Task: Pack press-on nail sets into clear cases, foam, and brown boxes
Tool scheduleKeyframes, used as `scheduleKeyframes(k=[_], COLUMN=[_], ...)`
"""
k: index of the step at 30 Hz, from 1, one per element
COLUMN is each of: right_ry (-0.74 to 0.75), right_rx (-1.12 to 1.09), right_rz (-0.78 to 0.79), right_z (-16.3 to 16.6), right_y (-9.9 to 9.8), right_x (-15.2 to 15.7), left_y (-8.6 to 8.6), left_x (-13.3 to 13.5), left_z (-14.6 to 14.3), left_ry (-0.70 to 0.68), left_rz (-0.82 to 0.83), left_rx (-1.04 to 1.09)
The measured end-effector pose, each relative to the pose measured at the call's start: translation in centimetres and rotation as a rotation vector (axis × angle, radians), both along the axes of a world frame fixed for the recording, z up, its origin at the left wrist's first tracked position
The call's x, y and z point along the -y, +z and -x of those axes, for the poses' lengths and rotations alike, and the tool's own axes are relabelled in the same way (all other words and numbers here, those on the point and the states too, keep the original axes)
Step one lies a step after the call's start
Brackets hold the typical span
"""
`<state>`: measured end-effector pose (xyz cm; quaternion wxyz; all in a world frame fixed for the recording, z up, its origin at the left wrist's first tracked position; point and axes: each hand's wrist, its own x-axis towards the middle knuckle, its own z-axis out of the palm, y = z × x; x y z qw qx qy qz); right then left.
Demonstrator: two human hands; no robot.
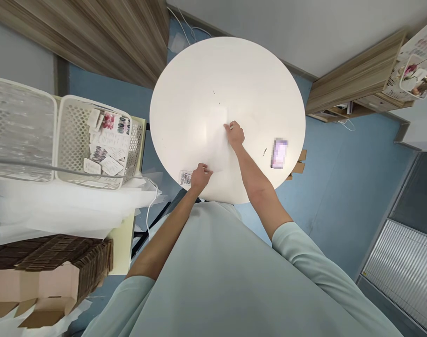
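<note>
On table (178, 79), thin sheet (217, 145) is lightly pinched, fingers nearly closed, by R hand (236, 135) & L hand (200, 177); may get creased if pulled unevenly.

One head-worn camera looks down on the round table (185, 84).

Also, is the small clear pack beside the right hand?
No, the small clear pack lies beside the left hand on the round white table.
</note>
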<state>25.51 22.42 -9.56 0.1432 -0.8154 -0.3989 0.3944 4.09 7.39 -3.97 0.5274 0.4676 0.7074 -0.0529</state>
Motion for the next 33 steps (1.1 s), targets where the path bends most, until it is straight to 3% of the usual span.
scheduleKeyframes(k=[6,12,15,20,24,28,33], right_ry=[-0.103,-0.137,-0.12,-0.031,0.118,0.192,0.135], right_rx=[0.032,0.035,-0.021,-0.169,-0.099,-0.012,0.014], right_rz=[0.011,0.035,0.015,0.017,0.03,-0.023,-0.001], right_z=[0.5,1.1,1.7,3.1,4.1,4.4,4.0], right_y=[-0.1,1.4,2.8,5.0,5.6,5.0,4.1], right_x=[0.0,1.5,4.8,13.5,18.7,20.7,21.5], left_y=[0.2,0.2,0.1,-0.1,-0.3,-0.4,-0.1], left_x=[-0.3,-0.5,-0.6,-0.7,-0.7,-0.6,-0.5], left_z=[-0.6,-1.3,-1.5,-1.5,-1.6,-1.7,-1.9], left_ry=[-0.017,-0.019,-0.029,-0.039,-0.04,-0.061,-0.12], left_rz=[-0.008,-0.021,-0.019,-0.028,-0.046,-0.061,-0.08], left_rx=[-0.045,-0.083,-0.093,-0.092,-0.093,-0.106,-0.163])
